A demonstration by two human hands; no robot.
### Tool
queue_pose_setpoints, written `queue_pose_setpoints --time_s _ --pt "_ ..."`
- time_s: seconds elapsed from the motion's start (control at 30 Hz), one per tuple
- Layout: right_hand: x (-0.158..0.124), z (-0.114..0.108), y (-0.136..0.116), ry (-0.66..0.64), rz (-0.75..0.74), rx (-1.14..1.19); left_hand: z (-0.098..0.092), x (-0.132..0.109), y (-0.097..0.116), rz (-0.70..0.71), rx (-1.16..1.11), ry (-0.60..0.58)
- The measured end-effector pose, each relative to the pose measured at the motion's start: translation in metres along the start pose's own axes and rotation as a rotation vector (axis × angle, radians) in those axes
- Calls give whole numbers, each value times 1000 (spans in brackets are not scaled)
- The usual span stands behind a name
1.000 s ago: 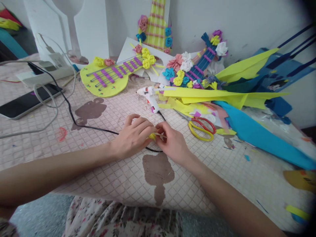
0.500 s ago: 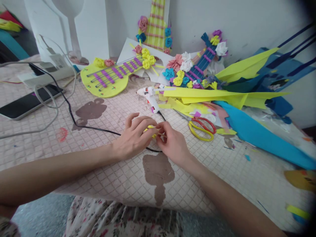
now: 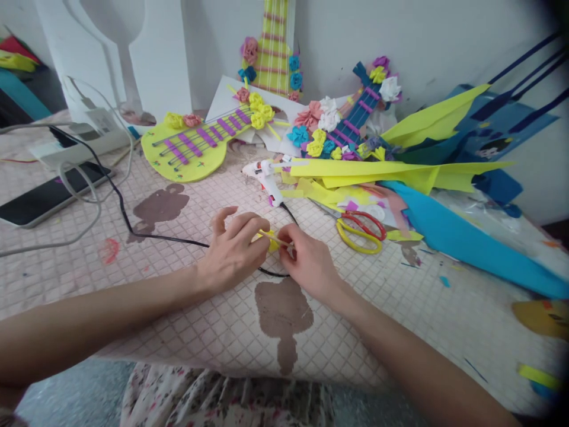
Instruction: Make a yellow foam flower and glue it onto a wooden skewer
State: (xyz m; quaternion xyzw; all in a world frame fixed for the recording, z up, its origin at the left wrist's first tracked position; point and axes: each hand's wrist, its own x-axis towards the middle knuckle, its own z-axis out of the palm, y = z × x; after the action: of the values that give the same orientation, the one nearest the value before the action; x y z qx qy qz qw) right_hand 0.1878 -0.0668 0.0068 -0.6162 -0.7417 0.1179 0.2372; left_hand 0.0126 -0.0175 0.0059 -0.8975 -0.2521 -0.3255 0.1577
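Note:
Between my two hands is a thin wooden stick (image 3: 276, 239) with a small piece of yellow paper (image 3: 271, 244) at it. My right hand (image 3: 306, 258) pinches the stick's right end between thumb and fingertips. The fingers of my left hand (image 3: 237, 246) are bent around the stick's other end, with the index finger raised; its thumb is hidden. Just beyond the hands lies a white glue gun (image 3: 265, 179), its nozzle pointing left. Scissors with red and yellow handles (image 3: 361, 232) rest to the right.
A yellow paper guitar (image 3: 191, 148) and a blue one with paper flowers (image 3: 351, 121) lie at the back. Yellow and blue paper (image 3: 462, 237) spreads across the right. A phone (image 3: 48, 193), power strip (image 3: 84, 142) and black cable (image 3: 120, 201) are on the left.
My left hand has shifted slightly left, away from my right fingertips, and more of the stick and yellow paper shows between them. The whole view has shifted a little.

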Motion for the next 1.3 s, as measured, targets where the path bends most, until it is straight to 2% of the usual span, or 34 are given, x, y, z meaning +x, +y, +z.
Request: queue_pose_setpoints --time_s 0.27,0.53,0.97,1.3 --pt "-4 2 2 -32 -114 -121 -1 2 -5 -62 -219 -164" --pt "-3 5 0 -5 -132 -108 2 0 -5 -138 -337 -219" --pt "-1 8 -2 34 -151 -219 2 0 -4 -149 -356 -228" --pt "0 9 -2 45 -176 -221 1 0 -5 -150 -348 -245"
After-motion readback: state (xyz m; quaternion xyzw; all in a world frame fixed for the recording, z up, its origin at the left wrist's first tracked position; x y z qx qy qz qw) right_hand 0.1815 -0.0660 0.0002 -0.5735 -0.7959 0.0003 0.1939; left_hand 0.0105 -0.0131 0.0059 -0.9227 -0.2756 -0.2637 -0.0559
